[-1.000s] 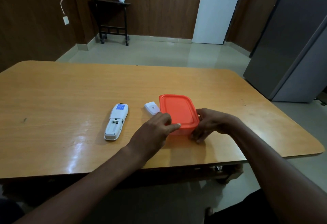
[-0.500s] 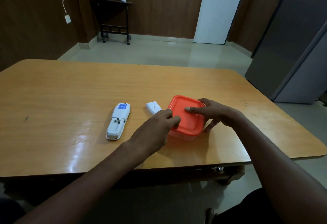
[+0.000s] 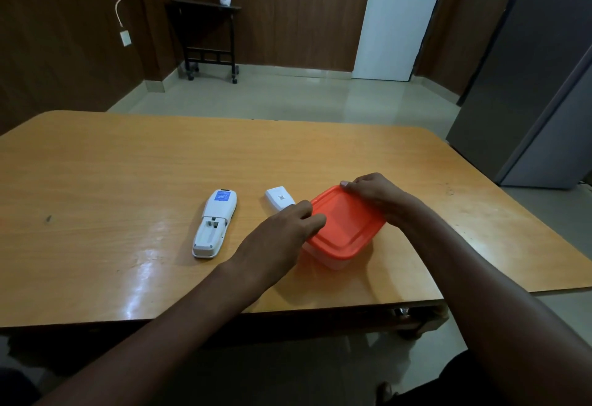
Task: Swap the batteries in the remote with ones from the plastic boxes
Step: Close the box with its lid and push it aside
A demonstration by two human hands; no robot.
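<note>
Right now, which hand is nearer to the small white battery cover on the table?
Left. The left hand lies just in front of the battery cover; the right hand grips the orange lid at its far edge.
</note>
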